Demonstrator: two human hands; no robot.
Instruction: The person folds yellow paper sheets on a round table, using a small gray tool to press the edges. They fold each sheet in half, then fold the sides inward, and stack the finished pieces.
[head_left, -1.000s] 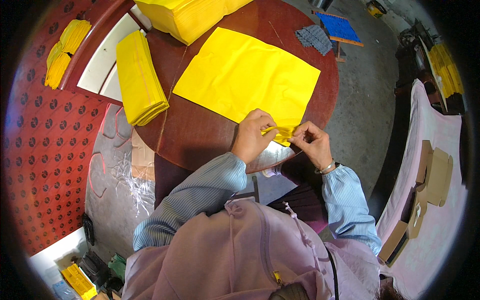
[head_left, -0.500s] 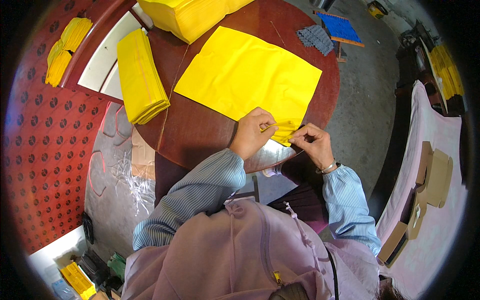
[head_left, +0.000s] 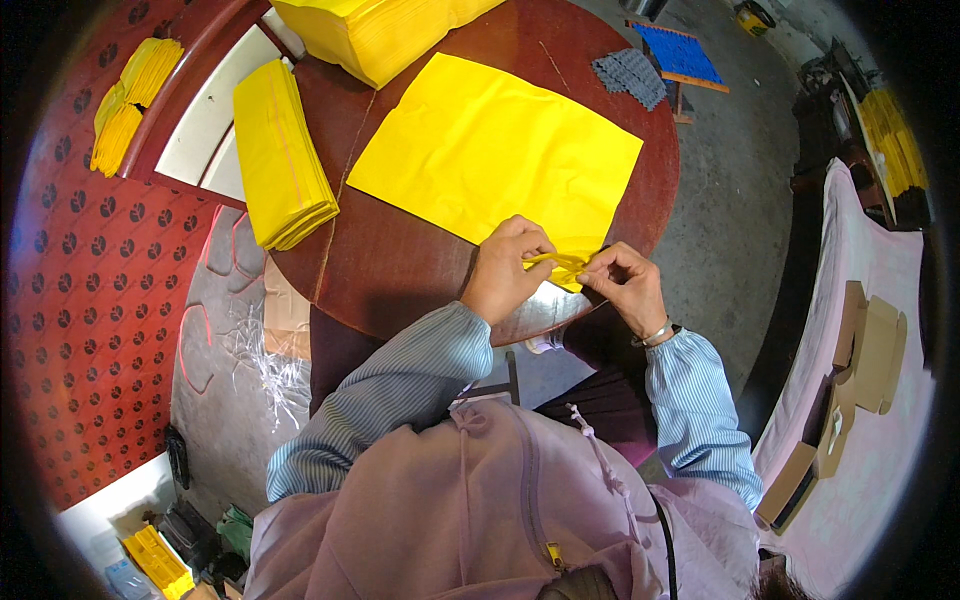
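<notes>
A large yellow sheet (head_left: 500,150), of paper or thin cloth, I cannot tell which, lies flat on the round dark-red table (head_left: 390,290). Its near edge is bunched up in small folds close to the table's front rim. My left hand (head_left: 507,268) pinches these folds from the left, thumb and fingers closed together. From the right, my right hand (head_left: 626,287) grips the same gathered edge between thumb and fingertips. The two hands are a short way apart, and the fingers partly hide the folds.
On the table stand a folded yellow stack (head_left: 285,155) at left and a thick yellow stack (head_left: 385,40) at the far side. A grey cloth (head_left: 630,78) lies at the far right rim, near a blue-topped stool (head_left: 682,57). Cardboard boxes (head_left: 878,355) lie on pink cloth at right.
My right hand has shifted slightly up and left, closer to the left hand. The gathered folds look narrower and more pressed together.
</notes>
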